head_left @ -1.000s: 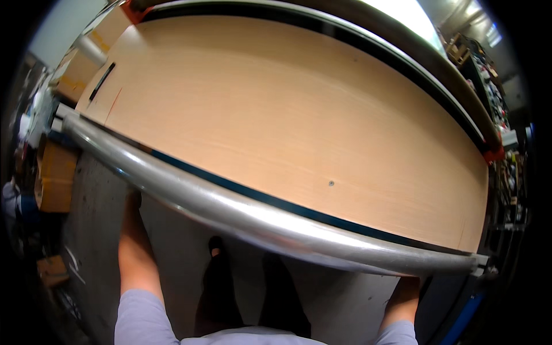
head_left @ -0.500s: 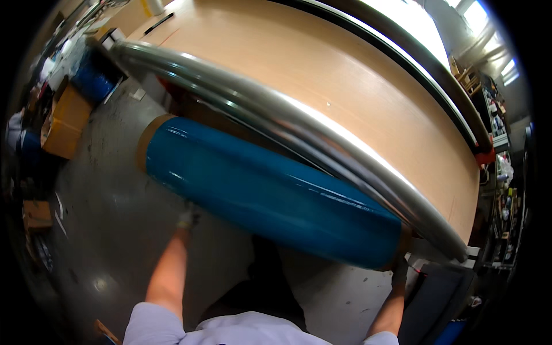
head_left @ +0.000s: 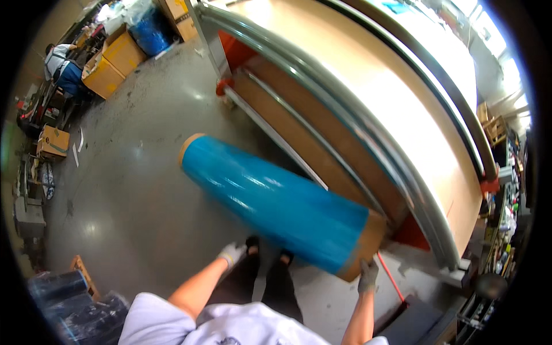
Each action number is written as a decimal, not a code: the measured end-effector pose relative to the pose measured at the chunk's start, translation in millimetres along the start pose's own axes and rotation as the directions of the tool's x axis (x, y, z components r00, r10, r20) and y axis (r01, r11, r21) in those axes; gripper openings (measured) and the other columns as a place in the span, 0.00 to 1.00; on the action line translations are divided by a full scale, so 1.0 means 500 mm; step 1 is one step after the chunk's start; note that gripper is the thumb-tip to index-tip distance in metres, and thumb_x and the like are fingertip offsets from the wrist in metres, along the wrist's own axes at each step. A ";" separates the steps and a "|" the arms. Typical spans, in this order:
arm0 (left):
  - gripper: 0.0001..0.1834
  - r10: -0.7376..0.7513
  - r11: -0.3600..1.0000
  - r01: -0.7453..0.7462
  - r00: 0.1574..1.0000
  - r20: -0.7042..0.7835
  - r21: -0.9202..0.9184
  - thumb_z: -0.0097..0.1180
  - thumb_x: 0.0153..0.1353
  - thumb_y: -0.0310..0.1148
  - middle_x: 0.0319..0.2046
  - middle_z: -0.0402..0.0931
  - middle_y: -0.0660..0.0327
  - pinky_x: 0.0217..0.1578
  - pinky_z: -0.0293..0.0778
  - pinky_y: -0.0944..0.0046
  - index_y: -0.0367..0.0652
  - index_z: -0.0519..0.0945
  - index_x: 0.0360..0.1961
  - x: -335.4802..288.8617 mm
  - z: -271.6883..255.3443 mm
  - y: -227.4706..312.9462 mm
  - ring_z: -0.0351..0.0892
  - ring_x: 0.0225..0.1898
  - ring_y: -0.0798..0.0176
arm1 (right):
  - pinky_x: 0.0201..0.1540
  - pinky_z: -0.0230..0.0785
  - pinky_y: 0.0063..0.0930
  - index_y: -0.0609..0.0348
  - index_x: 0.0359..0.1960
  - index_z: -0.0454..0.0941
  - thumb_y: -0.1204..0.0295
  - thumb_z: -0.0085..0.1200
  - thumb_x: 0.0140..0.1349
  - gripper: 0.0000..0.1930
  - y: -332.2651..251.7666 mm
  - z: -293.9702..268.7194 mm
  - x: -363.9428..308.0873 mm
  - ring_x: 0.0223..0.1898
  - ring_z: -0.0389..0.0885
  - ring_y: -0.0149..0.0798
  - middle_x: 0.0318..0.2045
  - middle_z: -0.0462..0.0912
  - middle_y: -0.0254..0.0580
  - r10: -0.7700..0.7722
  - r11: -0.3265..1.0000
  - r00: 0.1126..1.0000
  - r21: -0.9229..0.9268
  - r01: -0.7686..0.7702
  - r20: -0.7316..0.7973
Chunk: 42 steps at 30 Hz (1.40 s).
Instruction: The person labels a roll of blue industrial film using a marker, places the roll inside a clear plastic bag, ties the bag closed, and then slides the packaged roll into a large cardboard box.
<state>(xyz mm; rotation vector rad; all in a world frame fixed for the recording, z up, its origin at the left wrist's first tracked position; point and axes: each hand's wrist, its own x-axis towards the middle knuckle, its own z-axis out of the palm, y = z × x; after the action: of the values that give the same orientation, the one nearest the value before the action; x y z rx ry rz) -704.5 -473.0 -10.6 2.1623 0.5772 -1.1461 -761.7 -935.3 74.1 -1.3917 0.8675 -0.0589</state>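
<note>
A large roll of glossy blue film point(head_left: 270, 198) on a brown cardboard core lies slantwise in front of me, its far end to the upper left. My right hand point(head_left: 368, 278), in a grey glove, grips the rim of the core's near right end point(head_left: 368, 238); its fingertips are partly hidden. My left hand point(head_left: 232, 253), gloved too, is below the roll's near side, just above my feet. Its fingers look loosely stretched and hold nothing, and a small gap shows between them and the film.
A long worktable point(head_left: 414, 109) with a curved-looking metal rail point(head_left: 345, 115) and a lower shelf point(head_left: 310, 126) stands beyond the roll. Cardboard boxes point(head_left: 118, 57) and a seated person point(head_left: 64, 66) are at the upper left. Dark wrapped rolls point(head_left: 75, 305) lie at lower left.
The roll has come away from the table rail and sits lower, its left end farther from the table. My left hand has left the roll's edge and moved right. The view has shifted.
</note>
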 end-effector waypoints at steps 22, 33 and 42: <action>0.27 0.050 0.715 -0.311 0.916 -0.399 -0.626 0.51 0.64 0.46 0.44 0.80 0.50 0.45 0.74 0.61 0.35 0.74 0.55 -0.185 -0.122 -0.262 0.81 0.41 0.59 | 0.36 0.73 0.25 0.68 0.38 0.77 0.78 0.58 0.52 0.11 -0.376 0.616 -0.424 0.32 0.78 0.29 0.31 0.82 0.37 -0.250 0.860 0.522 -0.061 0.507 0.815; 0.20 -0.029 0.588 -0.804 -0.138 -0.990 0.095 0.52 0.64 0.39 0.53 0.74 0.48 0.57 0.66 0.53 0.36 0.76 0.52 -0.617 -0.564 -0.175 0.73 0.55 0.49 | 0.37 0.64 0.37 0.53 0.29 0.75 0.69 0.58 0.46 0.08 -0.453 0.898 -0.667 0.32 0.77 0.43 0.26 0.76 0.38 0.182 -0.050 -0.589 0.606 0.794 0.787; 0.13 0.419 0.895 -0.076 -0.199 -0.886 0.440 0.63 0.48 0.43 0.21 0.71 0.63 0.50 0.65 0.51 0.49 0.76 0.18 -0.788 -0.537 -0.165 0.73 0.32 0.56 | 0.54 0.63 0.43 0.50 0.35 0.78 0.66 0.53 0.52 0.09 -0.520 1.077 -0.644 0.40 0.75 0.42 0.30 0.75 0.38 0.204 -0.428 -0.828 0.808 0.404 0.522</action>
<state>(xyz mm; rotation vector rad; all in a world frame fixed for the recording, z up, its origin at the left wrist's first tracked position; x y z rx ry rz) -810.1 -263.1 412.5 2.8286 0.4787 1.1739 -569.7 -384.1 421.8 -1.6919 -2.5082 -0.3160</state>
